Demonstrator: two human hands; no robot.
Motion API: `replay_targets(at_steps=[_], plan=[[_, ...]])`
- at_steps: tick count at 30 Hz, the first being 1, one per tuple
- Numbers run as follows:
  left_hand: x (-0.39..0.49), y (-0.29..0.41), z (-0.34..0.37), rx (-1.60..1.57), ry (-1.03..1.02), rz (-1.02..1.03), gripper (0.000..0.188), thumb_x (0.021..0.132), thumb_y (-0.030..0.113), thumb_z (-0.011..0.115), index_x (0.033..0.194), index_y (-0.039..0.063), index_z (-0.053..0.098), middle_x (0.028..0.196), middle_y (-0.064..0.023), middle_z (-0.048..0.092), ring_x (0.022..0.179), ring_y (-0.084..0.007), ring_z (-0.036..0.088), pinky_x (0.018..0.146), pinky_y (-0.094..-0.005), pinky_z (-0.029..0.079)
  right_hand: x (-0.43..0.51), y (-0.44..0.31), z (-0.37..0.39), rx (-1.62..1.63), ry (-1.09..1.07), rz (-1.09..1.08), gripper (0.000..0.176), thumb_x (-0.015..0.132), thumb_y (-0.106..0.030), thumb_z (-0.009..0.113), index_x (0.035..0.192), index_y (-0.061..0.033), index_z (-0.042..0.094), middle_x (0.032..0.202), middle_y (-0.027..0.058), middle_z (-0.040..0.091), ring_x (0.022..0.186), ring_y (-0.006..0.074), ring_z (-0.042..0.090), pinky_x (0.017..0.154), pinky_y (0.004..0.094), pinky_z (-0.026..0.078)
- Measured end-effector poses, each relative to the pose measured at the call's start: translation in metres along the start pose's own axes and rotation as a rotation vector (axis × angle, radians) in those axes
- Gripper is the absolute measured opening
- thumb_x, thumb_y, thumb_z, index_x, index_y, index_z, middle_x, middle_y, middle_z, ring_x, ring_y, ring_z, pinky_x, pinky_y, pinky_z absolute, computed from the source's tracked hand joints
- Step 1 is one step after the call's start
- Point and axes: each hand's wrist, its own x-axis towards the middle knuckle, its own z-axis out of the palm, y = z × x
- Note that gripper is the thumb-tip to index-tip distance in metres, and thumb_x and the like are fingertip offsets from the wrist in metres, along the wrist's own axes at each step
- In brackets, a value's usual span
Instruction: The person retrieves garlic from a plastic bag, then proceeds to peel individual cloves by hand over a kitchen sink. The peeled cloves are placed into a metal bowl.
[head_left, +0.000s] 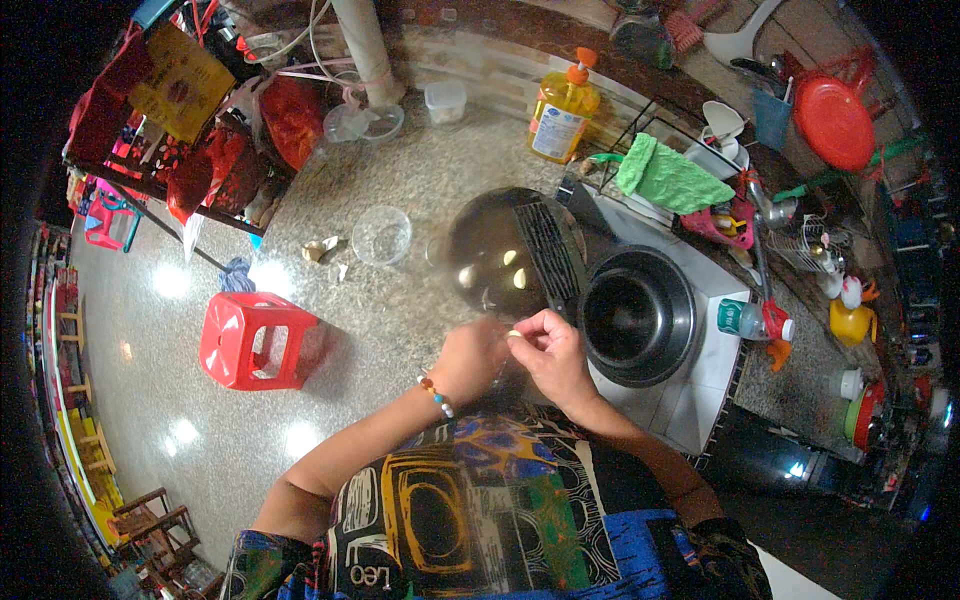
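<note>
Both hands meet just below a dark round board or pan. Between the thumb and index finger of my right hand (556, 358) is a small pale piece, which looks like a garlic clove (514, 334). My left hand (474, 358), with a beaded bracelet at the wrist, is close against it, its fingertips blurred. On the dark round surface (480, 232) lie several peeled cloves (520, 278) and a black cleaver (546, 251) with a patterned blade. A clear plastic bowl (382, 236) and some papery skins (321, 248) are to the left.
Right of the hands sits a black pot (637, 315), with a plastic bottle (750, 320) beyond it. A yellow soap pump bottle (559, 120) and a green cloth (667, 176) stand farther back. A red plastic stool (259, 341) is on the floor at left.
</note>
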Motion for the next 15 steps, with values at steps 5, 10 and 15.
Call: replay_targets(at_steps=[5, 10, 15], plan=[[0.001, -0.003, -0.003, 0.028, -0.018, 0.011, 0.021, 0.082, 0.012, 0.057, 0.099, 0.0, 0.063, 0.083, -0.0243, 0.064, 0.08, -0.0398, 0.064, 0.072, -0.0418, 0.051, 0.001, 0.0, 0.004, 0.049, 0.025, 0.078, 0.013, 0.077, -0.009, 0.07, 0.085, -0.0035, 0.061, 0.08, 0.0057, 0.065, 0.073, 0.014, 0.062, 0.068, 0.0286, 0.051], [0.0, -0.005, -0.005, -0.02, 0.021, 0.038, 0.024, 0.084, 0.022, 0.058, 0.084, -0.002, 0.06, 0.08, -0.0265, 0.062, 0.078, -0.0446, 0.061, 0.067, -0.047, 0.049, 0.002, -0.001, 0.007, 0.058, 0.01, 0.061, 0.012, 0.079, -0.006, 0.067, 0.087, -0.0022, 0.06, 0.081, 0.005, 0.064, 0.073, 0.0116, 0.061, 0.067, 0.026, 0.05], [-0.002, -0.012, -0.013, -0.044, 0.028, -0.005, 0.02, 0.085, 0.019, 0.056, 0.084, -0.001, 0.06, 0.08, -0.0267, 0.061, 0.079, -0.0437, 0.061, 0.067, -0.0452, 0.049, 0.006, 0.01, 0.005, 0.012, 0.0, 0.04, 0.008, 0.084, -0.002, 0.062, 0.09, -0.0018, 0.058, 0.083, 0.0027, 0.062, 0.071, 0.0081, 0.058, 0.066, 0.0213, 0.049]])
